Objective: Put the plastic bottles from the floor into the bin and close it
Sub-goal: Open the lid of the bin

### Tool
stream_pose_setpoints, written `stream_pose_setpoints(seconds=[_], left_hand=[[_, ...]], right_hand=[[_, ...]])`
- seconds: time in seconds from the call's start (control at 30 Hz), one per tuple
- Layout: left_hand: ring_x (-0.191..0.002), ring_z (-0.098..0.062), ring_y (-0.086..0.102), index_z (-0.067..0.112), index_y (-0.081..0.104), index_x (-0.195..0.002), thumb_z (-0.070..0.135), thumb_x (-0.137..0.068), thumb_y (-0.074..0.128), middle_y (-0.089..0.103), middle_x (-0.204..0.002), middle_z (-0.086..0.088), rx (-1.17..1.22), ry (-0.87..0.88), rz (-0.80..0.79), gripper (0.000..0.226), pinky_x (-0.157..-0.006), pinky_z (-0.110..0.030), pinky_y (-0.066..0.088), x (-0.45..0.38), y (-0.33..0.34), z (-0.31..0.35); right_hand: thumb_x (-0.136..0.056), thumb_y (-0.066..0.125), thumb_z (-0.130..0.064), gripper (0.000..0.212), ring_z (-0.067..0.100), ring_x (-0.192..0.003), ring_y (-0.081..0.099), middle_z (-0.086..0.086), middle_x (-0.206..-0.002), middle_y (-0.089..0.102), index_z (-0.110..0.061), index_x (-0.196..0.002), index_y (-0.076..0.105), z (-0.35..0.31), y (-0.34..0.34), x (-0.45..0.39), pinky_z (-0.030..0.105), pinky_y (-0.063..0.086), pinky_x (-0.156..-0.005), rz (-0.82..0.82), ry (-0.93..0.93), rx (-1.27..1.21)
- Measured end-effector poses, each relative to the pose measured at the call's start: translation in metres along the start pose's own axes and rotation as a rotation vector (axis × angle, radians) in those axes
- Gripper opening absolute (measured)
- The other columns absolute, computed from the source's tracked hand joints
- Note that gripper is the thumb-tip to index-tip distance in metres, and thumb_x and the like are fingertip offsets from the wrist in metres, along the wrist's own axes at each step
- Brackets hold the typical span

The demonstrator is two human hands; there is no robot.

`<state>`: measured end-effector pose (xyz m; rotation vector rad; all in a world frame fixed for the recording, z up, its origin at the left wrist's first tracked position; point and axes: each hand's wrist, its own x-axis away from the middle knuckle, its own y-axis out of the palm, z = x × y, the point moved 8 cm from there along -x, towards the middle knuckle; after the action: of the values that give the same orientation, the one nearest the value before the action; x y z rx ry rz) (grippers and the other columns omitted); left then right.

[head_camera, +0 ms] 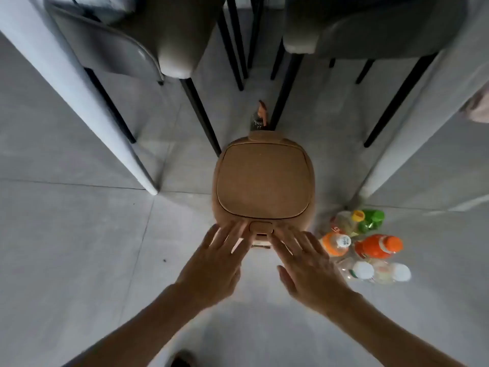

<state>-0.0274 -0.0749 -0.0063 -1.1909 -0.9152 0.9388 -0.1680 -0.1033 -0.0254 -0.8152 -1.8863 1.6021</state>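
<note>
A tan bin (263,181) stands on the grey tiled floor with its lid down flat. My left hand (219,263) and my right hand (307,263) are open, fingers spread, fingertips at the bin's front edge on either side of its push button (260,227). Neither hand holds anything. To the right of the bin stand several plastic bottles: one with a green cap (371,218), one with a yellow cap (349,219), two orange ones (336,243) (378,246) and two clear white-capped ones (362,270) (397,272). Another bottle (259,117) lies behind the bin.
Two grey chairs (148,43) (357,25) with black legs stand behind the bin under a white table, whose legs (84,102) (412,133) flank it. My foot (182,358) shows at the bottom edge.
</note>
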Motion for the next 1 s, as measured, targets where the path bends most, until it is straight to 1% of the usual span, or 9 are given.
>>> stream_pose_setpoints(seconds=[0.07,0.13,0.2,0.33,0.43,0.53,0.63,0.77,1.0], left_hand=[[-0.132,-0.036,0.044,0.005,0.041,-0.143,0.022,-0.085,0.058,0.046,-0.146,-0.019,-0.154,0.19,0.067,0.063,-0.11,-0.052,0.032,-0.009,0.021,0.003],[-0.132,-0.036,0.045,0.002,0.036,-0.144,0.024,-0.09,0.05,0.048,-0.144,-0.019,-0.278,0.347,0.109,0.06,-0.112,-0.054,0.027,-0.016,0.042,0.001],[-0.129,-0.036,0.048,0.0,0.035,-0.143,0.026,-0.092,0.044,0.052,-0.141,-0.019,-0.364,0.382,0.203,0.057,-0.112,-0.055,0.021,-0.018,0.056,-0.001],[-0.12,-0.031,0.049,0.004,0.044,-0.137,0.026,-0.09,0.048,0.059,-0.132,-0.016,-0.371,0.349,0.318,0.053,-0.112,-0.053,0.021,-0.02,0.063,-0.007],[-0.113,-0.029,0.052,0.006,0.05,-0.131,0.026,-0.087,0.053,0.063,-0.124,-0.015,-0.304,0.323,0.36,0.049,-0.105,-0.046,0.036,-0.021,0.059,-0.005],[-0.107,-0.028,0.054,0.006,0.056,-0.127,0.025,-0.086,0.053,0.066,-0.118,-0.014,-0.266,0.318,0.39,0.045,-0.097,-0.045,0.046,-0.02,0.057,-0.005],[-0.105,-0.028,0.06,0.006,0.056,-0.131,0.027,-0.087,0.051,0.066,-0.118,-0.013,-0.286,0.317,0.371,0.048,-0.097,-0.044,0.046,-0.017,0.057,-0.004],[-0.104,-0.027,0.058,0.006,0.05,-0.133,0.028,-0.089,0.048,0.064,-0.121,-0.014,-0.277,0.304,0.378,0.05,-0.094,-0.042,0.048,-0.016,0.056,-0.005],[-0.102,-0.028,0.052,0.004,0.048,-0.135,0.026,-0.086,0.051,0.056,-0.126,-0.016,-0.23,0.266,0.365,0.054,-0.09,-0.042,0.047,-0.017,0.048,-0.002]], right_hand=[[-0.088,0.054,-0.027,0.055,0.034,-0.133,0.046,0.012,-0.146,0.049,-0.009,-0.139,0.05,-0.001,0.017,-0.009,0.05,0.036,-0.112,0.08,-0.129,0.102],[-0.093,0.049,-0.027,0.052,0.032,-0.135,0.043,0.01,-0.147,0.048,-0.01,-0.142,0.046,0.003,0.035,-0.016,0.049,0.027,-0.117,0.17,-0.253,0.153],[-0.094,0.048,-0.028,0.054,0.031,-0.133,0.042,0.009,-0.146,0.046,-0.009,-0.145,0.041,0.006,0.046,-0.017,0.048,0.024,-0.117,0.246,-0.304,0.167],[-0.094,0.047,-0.028,0.052,0.029,-0.13,0.045,0.007,-0.142,0.047,-0.011,-0.143,0.042,0.012,0.051,-0.015,0.048,0.029,-0.113,0.382,-0.312,0.181],[-0.093,0.05,-0.028,0.048,0.028,-0.125,0.049,0.006,-0.137,0.052,-0.011,-0.139,0.048,0.01,0.049,-0.016,0.047,0.032,-0.112,0.445,-0.324,0.166],[-0.096,0.044,-0.03,0.044,0.028,-0.121,0.052,0.005,-0.134,0.054,-0.012,-0.136,0.051,0.009,0.047,-0.014,0.046,0.035,-0.108,0.47,-0.322,0.162],[-0.096,0.043,-0.029,0.043,0.028,-0.118,0.055,0.005,-0.132,0.057,-0.011,-0.134,0.054,0.005,0.045,-0.015,0.045,0.041,-0.102,0.451,-0.306,0.15],[-0.09,0.054,-0.024,0.044,0.027,-0.116,0.054,0.006,-0.128,0.058,-0.01,-0.132,0.054,0.004,0.035,-0.017,0.043,0.045,-0.095,0.442,-0.275,0.123],[-0.087,0.057,-0.023,0.051,0.025,-0.12,0.052,0.007,-0.133,0.055,-0.011,-0.136,0.048,0.005,0.033,-0.011,0.042,0.043,-0.102,0.386,-0.263,0.125]])
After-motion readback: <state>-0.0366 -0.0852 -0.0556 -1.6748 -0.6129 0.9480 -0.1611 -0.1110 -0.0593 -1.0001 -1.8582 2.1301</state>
